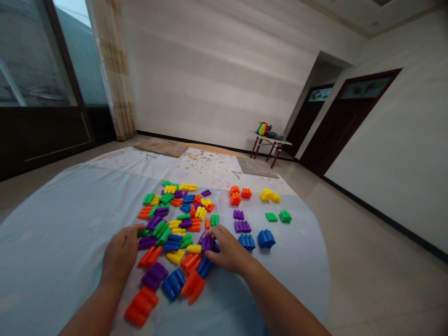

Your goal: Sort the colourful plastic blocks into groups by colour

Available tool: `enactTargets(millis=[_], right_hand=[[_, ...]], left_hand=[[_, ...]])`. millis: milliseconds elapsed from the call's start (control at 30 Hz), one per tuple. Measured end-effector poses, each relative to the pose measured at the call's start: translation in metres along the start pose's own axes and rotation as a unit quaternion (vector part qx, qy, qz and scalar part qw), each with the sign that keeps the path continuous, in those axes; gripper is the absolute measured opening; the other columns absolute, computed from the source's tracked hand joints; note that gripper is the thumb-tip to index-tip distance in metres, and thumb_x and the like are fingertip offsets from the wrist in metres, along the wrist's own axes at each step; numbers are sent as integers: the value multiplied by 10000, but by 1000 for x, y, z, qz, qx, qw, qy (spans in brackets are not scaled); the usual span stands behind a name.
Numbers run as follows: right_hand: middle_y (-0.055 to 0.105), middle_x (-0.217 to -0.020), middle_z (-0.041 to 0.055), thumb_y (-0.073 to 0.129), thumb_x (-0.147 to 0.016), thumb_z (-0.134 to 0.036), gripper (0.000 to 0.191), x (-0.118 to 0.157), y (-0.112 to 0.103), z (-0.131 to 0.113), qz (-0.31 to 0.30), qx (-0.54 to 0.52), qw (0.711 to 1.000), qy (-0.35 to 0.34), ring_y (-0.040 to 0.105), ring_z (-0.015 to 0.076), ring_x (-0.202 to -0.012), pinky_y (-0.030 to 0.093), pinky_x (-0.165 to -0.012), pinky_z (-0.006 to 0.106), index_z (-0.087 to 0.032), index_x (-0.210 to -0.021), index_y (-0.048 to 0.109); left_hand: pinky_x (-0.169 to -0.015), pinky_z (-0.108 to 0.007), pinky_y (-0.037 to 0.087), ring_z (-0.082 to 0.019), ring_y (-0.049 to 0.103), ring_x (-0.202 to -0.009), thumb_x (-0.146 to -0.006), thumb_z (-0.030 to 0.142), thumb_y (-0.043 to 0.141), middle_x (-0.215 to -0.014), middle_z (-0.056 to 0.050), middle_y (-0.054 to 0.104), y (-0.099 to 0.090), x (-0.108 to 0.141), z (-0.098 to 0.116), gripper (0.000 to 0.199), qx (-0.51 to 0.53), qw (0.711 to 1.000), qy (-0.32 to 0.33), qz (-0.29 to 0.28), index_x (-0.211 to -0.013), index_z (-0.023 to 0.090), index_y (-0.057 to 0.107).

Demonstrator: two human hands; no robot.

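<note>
Between the thumb and fingers of my right hand is a purple toy block, made of joined tubes, at the right side of a mixed pile. My left hand rests at the pile's left edge, its fingers stretched toward a green block and seemingly touching it; the thumb side is partly hidden. Around both hands lie loose blocks of the same kind, such as a blue block, an orange block and a yellow block.
Right of the pile stand groups sorted by colour: orange blocks, yellow blocks, green blocks, purple blocks and blue blocks. A light blue cloth covers the round table. Two flat boards lie at its far edge.
</note>
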State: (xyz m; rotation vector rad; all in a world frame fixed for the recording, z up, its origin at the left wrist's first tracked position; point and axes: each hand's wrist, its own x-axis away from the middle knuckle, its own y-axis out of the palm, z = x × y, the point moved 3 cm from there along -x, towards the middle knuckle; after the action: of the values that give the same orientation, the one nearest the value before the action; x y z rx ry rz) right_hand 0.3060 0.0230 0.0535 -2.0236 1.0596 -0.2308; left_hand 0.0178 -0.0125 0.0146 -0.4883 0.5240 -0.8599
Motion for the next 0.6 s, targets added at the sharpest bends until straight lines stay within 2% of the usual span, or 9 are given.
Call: enactTargets(millis=[133,333,433,533,600], right_hand=[[568,-1047,63,632,-690,-172,349,1,-2,2,-25,38,999,19,529,196,-1015,431,-897,326,-192,-1035,581],[563,-1029,64,671,-677,-214,406,1,-15,-1,-38,62,997,34,527,199,-995,427,-889,324,-189,-1074,595],[564,-1027,61,668,-677,-191,407,0,-37,12,-6,75,996,49,525,191,-979,426,-870,324,-186,-1078,595],[562,-1057,65,642,-684,-151,414,-3,-66,34,42,125,988,78,508,197,-1023,396,-899,340,-182,-1093,587],[564,-1070,75,639,-682,-146,415,-6,-80,49,39,170,979,109,501,208,-1038,383,-900,344,-177,-1094,597]], left_hand=[[-997,-413,411,-251,576,-1072,-788,412,226,-1073,-128,665,0,-1,1,522,-5,1000,-7,5,-944,156,653],[-986,-416,425,-256,586,-1065,-781,391,231,-1060,-119,675,-2,-2,5,509,-17,1000,-1,-2,-930,164,661],[-989,-415,424,-258,587,-1068,-773,385,228,-1066,-118,676,-3,-2,5,508,-21,1000,0,-4,-923,166,661],[-985,-425,430,-264,582,-1081,-777,400,226,-1077,-117,674,-3,-2,4,509,-18,1000,-12,2,-922,174,659],[-979,-419,437,-259,592,-1066,-777,391,230,-1063,-118,679,-3,-2,4,505,-28,1000,5,5,-921,170,660]])
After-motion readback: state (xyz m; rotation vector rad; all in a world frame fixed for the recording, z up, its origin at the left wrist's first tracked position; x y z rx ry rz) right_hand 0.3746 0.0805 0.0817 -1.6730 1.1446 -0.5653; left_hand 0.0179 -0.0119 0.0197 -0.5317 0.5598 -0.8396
